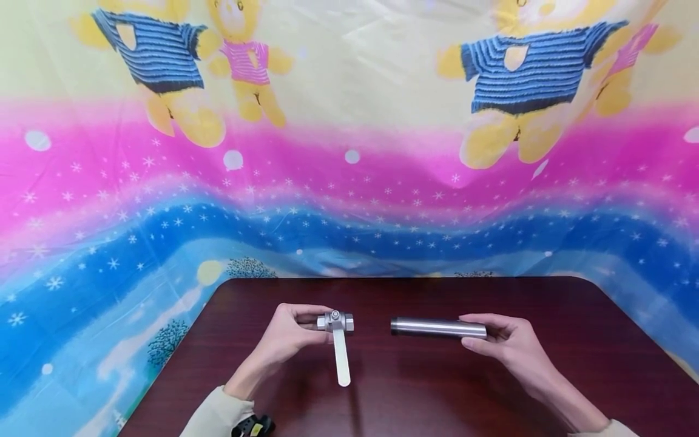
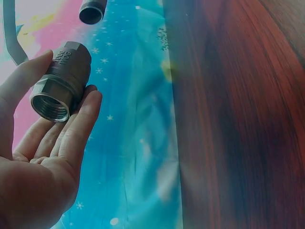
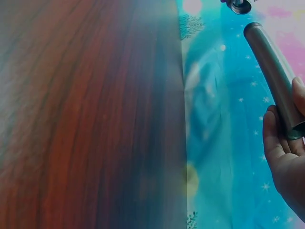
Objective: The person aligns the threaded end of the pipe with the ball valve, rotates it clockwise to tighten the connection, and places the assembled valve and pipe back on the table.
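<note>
Above the table, my left hand pinches a metal ball valve between thumb and fingers. The valve's flat lever handle points toward me, and its threaded opening faces the left wrist camera. On the other side my right hand grips a straight steel pipe near its right end. That pipe lies roughly level, and its darker left end faces the valve with a gap between them. In the right wrist view, thumb and fingers press on opposite sides of the pipe.
Below both hands spreads a dark red-brown wooden table with rounded far corners. A printed cloth with bears and snowflakes hangs behind it and along its sides. Near the left sleeve shows a black strap.
</note>
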`<state>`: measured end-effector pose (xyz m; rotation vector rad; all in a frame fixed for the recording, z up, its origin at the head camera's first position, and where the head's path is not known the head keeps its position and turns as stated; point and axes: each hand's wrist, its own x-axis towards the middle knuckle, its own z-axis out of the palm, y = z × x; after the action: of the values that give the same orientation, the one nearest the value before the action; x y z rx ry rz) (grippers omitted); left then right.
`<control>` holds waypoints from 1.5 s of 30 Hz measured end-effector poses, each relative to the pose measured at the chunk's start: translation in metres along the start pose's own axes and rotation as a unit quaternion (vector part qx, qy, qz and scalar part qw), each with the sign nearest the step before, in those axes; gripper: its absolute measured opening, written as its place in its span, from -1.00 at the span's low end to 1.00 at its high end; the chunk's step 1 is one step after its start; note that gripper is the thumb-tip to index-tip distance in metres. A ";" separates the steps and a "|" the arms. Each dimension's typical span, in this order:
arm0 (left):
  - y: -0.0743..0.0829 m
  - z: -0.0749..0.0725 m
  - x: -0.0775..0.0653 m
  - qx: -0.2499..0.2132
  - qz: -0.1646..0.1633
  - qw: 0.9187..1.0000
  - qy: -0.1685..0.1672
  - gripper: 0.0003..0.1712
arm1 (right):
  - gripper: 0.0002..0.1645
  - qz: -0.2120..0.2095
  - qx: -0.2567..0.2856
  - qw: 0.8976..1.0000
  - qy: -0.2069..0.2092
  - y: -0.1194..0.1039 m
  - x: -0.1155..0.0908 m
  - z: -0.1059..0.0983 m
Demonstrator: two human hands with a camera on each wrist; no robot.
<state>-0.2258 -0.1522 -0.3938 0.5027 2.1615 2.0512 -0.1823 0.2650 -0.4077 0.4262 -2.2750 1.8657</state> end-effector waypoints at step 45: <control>0.003 0.023 0.006 -0.039 -0.002 0.999 -0.022 -0.44 | -0.51 -0.021 0.046 0.998 -0.035 0.000 0.015 0.031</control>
<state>-0.2244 -0.1286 -0.3920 0.5282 2.0473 2.0917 -0.1954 0.2332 -0.4093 0.5564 -2.2115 1.9693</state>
